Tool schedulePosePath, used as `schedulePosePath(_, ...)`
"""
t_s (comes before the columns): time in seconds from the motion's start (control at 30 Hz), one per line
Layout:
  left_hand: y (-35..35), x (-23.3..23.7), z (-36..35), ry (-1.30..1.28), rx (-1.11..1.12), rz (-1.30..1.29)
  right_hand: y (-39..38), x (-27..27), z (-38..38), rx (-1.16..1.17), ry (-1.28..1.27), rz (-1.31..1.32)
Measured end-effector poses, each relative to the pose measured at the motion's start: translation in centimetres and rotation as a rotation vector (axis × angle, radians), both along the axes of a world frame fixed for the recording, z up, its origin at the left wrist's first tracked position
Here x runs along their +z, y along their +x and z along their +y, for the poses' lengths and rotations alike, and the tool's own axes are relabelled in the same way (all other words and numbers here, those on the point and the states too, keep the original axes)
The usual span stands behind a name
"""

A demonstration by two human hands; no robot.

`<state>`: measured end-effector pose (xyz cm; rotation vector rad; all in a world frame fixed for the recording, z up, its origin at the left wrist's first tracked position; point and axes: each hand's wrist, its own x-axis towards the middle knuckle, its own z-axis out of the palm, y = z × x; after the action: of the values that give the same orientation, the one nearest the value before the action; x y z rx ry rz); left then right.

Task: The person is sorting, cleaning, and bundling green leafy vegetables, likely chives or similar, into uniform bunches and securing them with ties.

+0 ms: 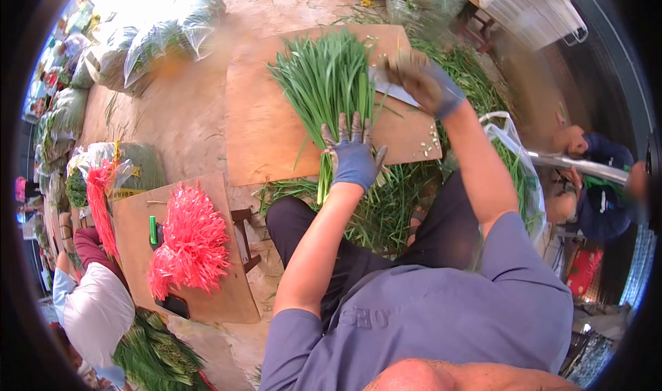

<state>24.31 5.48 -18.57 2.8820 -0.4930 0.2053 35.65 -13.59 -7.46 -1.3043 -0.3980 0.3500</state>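
Note:
My left hand, in a blue glove with stained fingers, lies with spread fingers on the lower stalks of a large bunch of green chives. The bunch rests on a wooden board, leaves fanned toward the far side, stalk ends toward me. Beside its right edge, my right hand is smeared by motion, in a similar glove. A knife shows its pale blade along that hand; the handle is hidden in the grip. Small cut bits lie at the board's right edge.
Loose greens cover the ground under the board. Red plastic strips lie on a second board at left. A plastic bag of greens stands at right. Bagged greens line the far left. Other people sit on both sides.

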Motion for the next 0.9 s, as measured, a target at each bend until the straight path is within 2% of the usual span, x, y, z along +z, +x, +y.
schedulePosePath(0.07,-0.3,0.5,0.4,-0.03,-0.023,-0.01,-3.5,-1.7,-6.1,0.415,-0.621,-0.365)
schedulePosePath(0.1,-0.5,1.8,0.9,-0.137,-0.058,0.025,-5.5,-1.4,-5.5,0.509,-1.008,-0.049)
schedulePosePath(0.13,-1.0,2.2,1.8,-0.298,-0.074,-0.083,-7.5,-0.9,-4.8,0.676,-1.43,0.226)
schedulePosePath(0.17,-1.5,2.3,3.0,-0.457,-0.086,-0.19,-8.2,-1.9,-4.6,0.468,-1.269,0.272)
schedulePosePath(0.23,-2.1,2.2,6.0,-0.675,0.081,-0.327,-9.8,-6.4,-4.8,0.052,-0.923,0.352)
schedulePosePath(0.3,-1.5,-2.2,8.1,-1.176,0.431,-0.179,-10.6,-10.2,-4.5,-0.341,-0.568,0.396)
schedulePosePath(0.37,1.0,-5.6,11.3,-1.115,0.513,0.493,-9.5,-11.7,-1.8,-0.26,-0.167,0.586)
schedulePosePath(0.4,2.2,-5.2,11.3,-1.041,0.542,0.666,-7.6,-13.9,0.1,-0.124,-0.216,0.607)
schedulePosePath(0.43,3.5,-4.9,11.2,-0.947,0.554,0.838,-6.8,-14.1,2.3,-0.134,-0.192,0.625)
schedulePosePath(0.47,4.7,-3.7,10.4,-0.843,0.561,0.852,-6.0,-14.3,4.6,-0.144,-0.168,0.642)
schedulePosePath(0.5,5.7,-2.7,9.6,-0.739,0.57,0.864,-6.3,-13.3,6.7,-0.295,-0.069,0.659)
schedulePosePath(0.6,7.1,-1.1,7.2,-1.036,0.554,0.729,-3.8,-15.0,9.8,-0.473,-0.292,0.326)
schedulePosePath(0.67,7.2,-0.6,6.0,-1.105,0.613,0.663,-4.8,-12.3,10.4,-0.502,-0.222,0.301)
schedulePosePath(0.73,7.2,-0.5,4.9,-1.137,0.728,0.589,-4.5,-13.5,10.9,-0.453,-0.145,0.291)
schedulePosePath(0.77,6.5,0.3,5.0,-1.278,0.629,0.597,-4.8,-13.6,10.9,-0.44,-0.041,0.218)
schedulePosePath(0.87,5.4,2.2,4.3,-1.44,0.329,0.195,-7.2,-7.8,10.1,-0.592,-0.15,-0.099)
schedulePosePath(0.9,5.2,3.3,4.6,-1.474,0.261,0.15,-7.1,-6.7,10.0,-0.591,-0.146,-0.189)
